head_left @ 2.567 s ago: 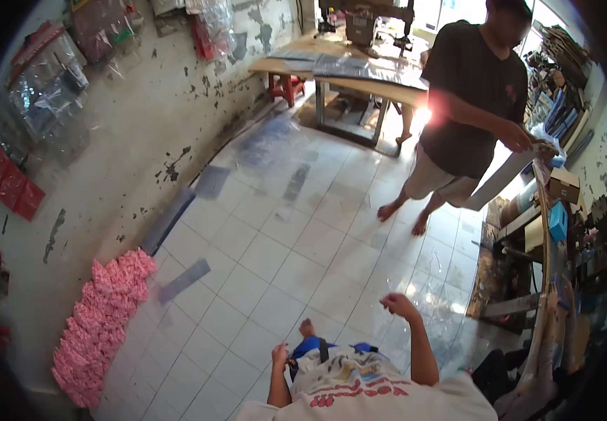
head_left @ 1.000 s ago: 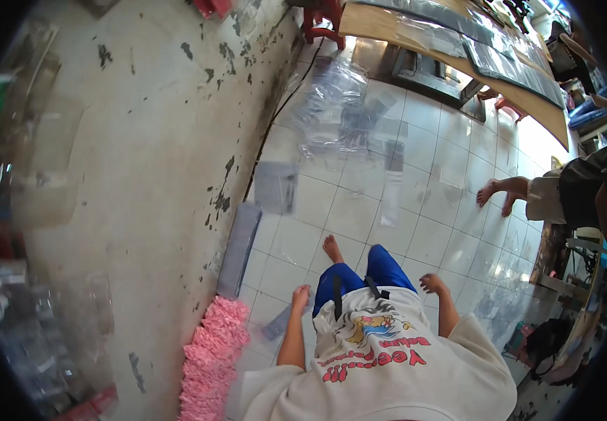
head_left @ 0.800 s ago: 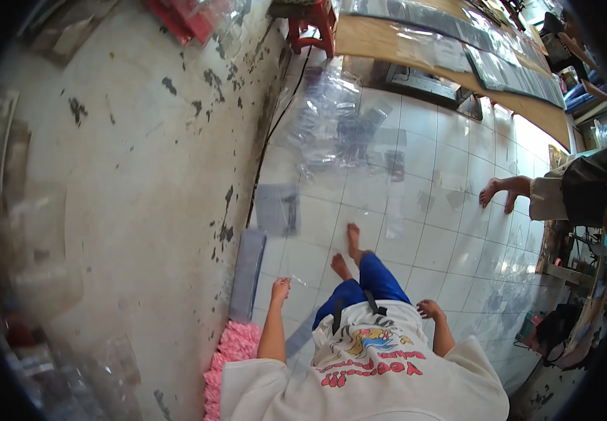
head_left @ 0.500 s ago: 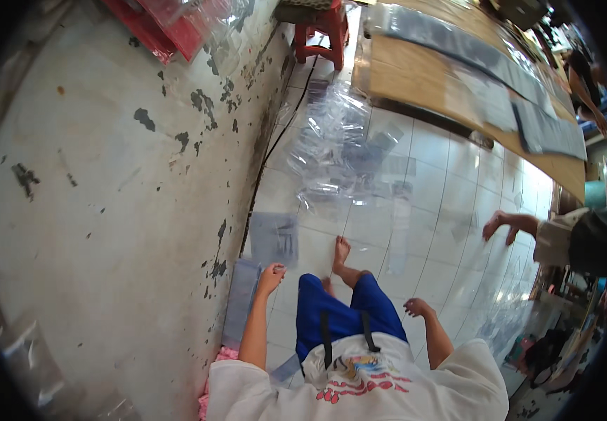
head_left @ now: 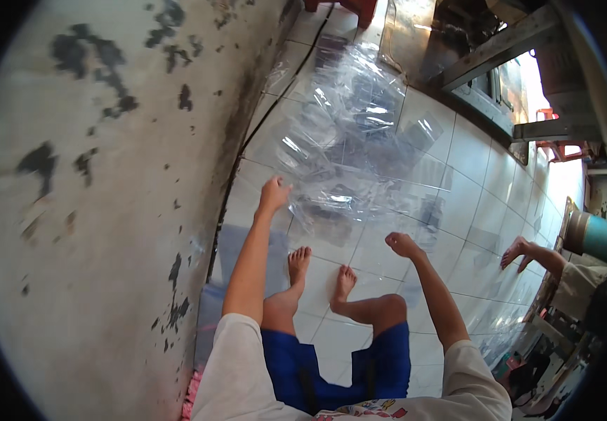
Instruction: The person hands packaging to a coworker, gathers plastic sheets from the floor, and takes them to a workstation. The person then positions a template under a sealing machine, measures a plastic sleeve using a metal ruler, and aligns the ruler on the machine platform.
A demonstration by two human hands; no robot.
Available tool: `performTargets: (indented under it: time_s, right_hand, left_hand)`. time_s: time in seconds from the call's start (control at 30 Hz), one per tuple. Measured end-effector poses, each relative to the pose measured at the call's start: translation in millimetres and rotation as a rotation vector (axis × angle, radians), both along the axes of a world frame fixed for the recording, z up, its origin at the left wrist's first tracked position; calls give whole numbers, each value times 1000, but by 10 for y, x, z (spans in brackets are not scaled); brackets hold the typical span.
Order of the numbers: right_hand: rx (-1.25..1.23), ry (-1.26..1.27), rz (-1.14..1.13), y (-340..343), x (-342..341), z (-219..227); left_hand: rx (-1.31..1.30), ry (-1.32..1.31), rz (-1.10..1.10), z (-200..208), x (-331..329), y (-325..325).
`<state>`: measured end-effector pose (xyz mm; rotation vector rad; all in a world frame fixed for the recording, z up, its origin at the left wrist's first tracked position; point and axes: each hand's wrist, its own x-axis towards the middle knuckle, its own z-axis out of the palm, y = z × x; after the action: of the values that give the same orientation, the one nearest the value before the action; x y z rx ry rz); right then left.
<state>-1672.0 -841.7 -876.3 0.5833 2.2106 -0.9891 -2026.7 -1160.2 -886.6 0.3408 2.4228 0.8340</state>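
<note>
A loose heap of clear plastic sheets and bags lies spread on the tiled floor in front of me. My left hand is beside the heap's near left edge, fingers apart, with nothing visible in it; whether it touches the plastic I cannot tell. My right hand hangs above the tiles near the heap's lower right side, its fingers curled in, and no object shows in it. Below my left forearm is a flat stack of bluish plastic sheets along the wall.
A peeling wall runs down the left, with a black cable along the floor near it. A table frame stands at upper right. Another person's leg reaches in from the right, near a teal cylinder.
I have moved forward, and the plastic heap is now closer. Both forearms have stretched out ahead, the left one toward the heap. The tabletop at upper right has mostly left the view.
</note>
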Motion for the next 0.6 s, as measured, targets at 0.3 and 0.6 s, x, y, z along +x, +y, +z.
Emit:
performTargets:
  time_s: [0.3, 0.6]
  right_hand:
    - [522, -42, -377, 1069, -766, -2182]
    - [542, 45, -439, 974, -1421, -2277]
  left_hand:
    - [-71, 195, 93, -1795, -2015, 495]
    - [-167, 564, 82, -2605, -1425, 1096]
